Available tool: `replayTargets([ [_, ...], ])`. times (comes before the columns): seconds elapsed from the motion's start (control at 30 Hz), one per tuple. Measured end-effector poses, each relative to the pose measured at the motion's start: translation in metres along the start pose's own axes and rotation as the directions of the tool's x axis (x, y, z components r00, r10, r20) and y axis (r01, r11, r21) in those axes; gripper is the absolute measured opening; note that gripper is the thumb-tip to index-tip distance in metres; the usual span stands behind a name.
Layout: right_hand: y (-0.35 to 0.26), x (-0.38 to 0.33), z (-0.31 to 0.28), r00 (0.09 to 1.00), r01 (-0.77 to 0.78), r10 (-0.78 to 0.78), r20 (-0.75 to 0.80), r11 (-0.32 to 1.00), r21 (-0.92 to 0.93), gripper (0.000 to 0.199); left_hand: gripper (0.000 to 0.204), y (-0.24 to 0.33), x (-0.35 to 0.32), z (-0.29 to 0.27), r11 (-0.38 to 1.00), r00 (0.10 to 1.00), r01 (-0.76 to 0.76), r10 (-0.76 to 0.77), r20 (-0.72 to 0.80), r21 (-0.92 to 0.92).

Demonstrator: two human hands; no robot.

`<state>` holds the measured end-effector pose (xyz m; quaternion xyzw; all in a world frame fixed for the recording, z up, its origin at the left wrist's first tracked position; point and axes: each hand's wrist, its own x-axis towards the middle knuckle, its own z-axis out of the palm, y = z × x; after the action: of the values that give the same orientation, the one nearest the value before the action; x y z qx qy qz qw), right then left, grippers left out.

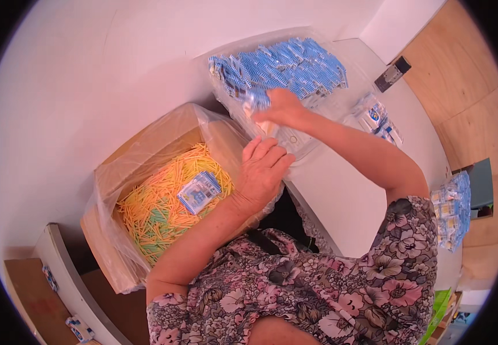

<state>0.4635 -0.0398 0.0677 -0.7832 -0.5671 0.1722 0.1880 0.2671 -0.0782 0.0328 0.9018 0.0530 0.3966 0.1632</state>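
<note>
Right hand [283, 108] pinches one small blue-and-white packet [256, 101] at the near edge of the clear bag of like packets [283, 69] on the white table [341, 195]; its long axis is indeterminate, fingers covering it. Left hand [263, 169], fingers loosely together, rests on the rim of the plastic-lined cardboard box [111, 172]. The box holds yellow, orange and green sticks [157, 215] with one packet [199, 192] lying flat on top.

Packet pile [286, 66]: small blue-and-white sachets, heaped in clear plastic, under the right hand [280, 109].
Carton [145, 190]: plastic-lined, open, holding yellow-orange sticks, beside the left hand [260, 172].
</note>
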Motion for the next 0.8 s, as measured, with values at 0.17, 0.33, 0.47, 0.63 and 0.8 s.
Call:
replayTargets([
  [0.17, -0.014, 0.006, 0.006, 0.968, 0.095, -0.131, -0.213, 0.981, -0.171, 0.052, 0.039, -0.003, -0.002, -0.004, 0.996, 0.999, 0.028, -0.032, -0.043, -0.09],
  [0.33, -0.025, 0.0, 0.022, 0.988, -0.133, 0.128, -0.089, 0.99, -0.046, 0.067, 0.039, -0.004, -0.005, 0.0, 0.997, 0.997, 0.027, -0.033, -0.072, -0.079],
  [0.47, -0.022, 0.008, 0.02, 0.989, -0.008, -0.026, -0.145, 0.973, -0.229, 0.067, 0.034, -0.004, -0.002, -0.005, 0.998, 0.999, 0.024, -0.026, -0.033, -0.065],
  [0.63, -0.028, -0.005, 0.003, 0.999, -0.025, 0.031, 0.015, 0.954, -0.298, 0.077, 0.039, -0.008, -0.005, -0.005, 1.0, 1.0, -0.009, 0.009, 0.001, -0.026],
  [0.8, -0.02, -0.018, 0.002, 0.963, 0.224, -0.258, -0.081, 0.927, -0.301, 0.086, 0.039, -0.008, -0.004, -0.009, 1.0, 0.999, -0.019, 0.019, 0.043, -0.012],
])
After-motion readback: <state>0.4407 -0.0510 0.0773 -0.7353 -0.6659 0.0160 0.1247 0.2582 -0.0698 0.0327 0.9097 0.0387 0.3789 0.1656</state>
